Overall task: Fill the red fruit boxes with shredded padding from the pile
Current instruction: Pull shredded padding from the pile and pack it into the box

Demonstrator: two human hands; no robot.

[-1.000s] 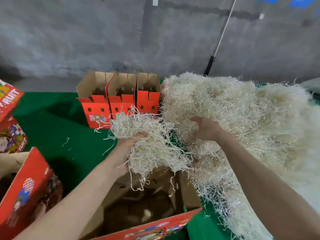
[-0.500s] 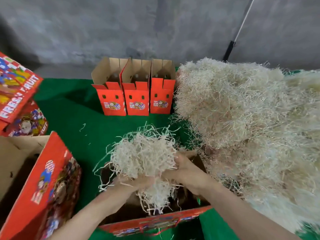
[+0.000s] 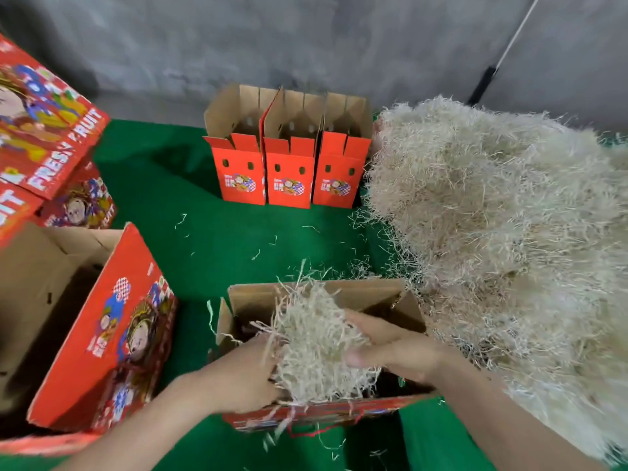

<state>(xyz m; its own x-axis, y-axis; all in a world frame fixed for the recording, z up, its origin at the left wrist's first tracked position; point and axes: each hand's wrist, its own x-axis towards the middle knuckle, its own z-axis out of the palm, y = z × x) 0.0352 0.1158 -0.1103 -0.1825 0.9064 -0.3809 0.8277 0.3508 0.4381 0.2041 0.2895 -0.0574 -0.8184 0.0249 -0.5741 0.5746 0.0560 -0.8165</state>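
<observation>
Stuffing step: left hand [image 3: 238, 379] and right hand [image 3: 397, 355] both clutch the padding wad [image 3: 316, 341] inside the open box [image 3: 339, 290] at 6 o'clock. Next, likely: press down, release, regrab from the pile [image 3: 492, 215] at 3 o'clock.

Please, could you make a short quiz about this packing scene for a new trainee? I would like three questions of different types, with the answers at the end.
1. True or false: the left hand and the right hand both hold a clump of padding at the opening of the nearest open box.
2. How many small red boxes stand in a row at the back? A) two B) three C) five
3. Fill in: the big pile lies to the person's ____.
Key: 1 true; 2 B; 3 right.
</observation>
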